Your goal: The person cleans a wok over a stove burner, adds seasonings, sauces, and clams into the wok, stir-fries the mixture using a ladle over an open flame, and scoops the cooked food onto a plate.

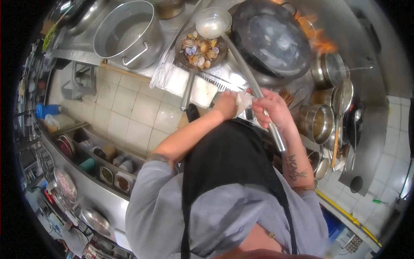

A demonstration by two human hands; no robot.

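Head view: ladle and cloth in hand at a stove

Item, right hand (272, 110), right of centre: fingers wrapped around the handle of the ladle (243, 64), no visible slack in the grip. The ladle ran diagonally, its bowl at upper centre, its butt end below the hand.

Item, left hand (226, 105), at centre: fingers curled in and closed on a white cloth (244, 102). The cloth bunched between the two hands; whether the right also touched it could not be told.

Item, strainer (188, 93), upper centre: clams (200, 52) in its bowl, handle pointing down the frame. The ladle's bowl overlapped its upper edge; contact could not be told.

Item, wok (271, 41), upper right of centre: dark, with flames (324, 44) at its right edge.

Item, pot (153, 45), upper left: metal, side handle towards the strainer.

Item, saucepan (317, 124), right side: metal, among other pans.
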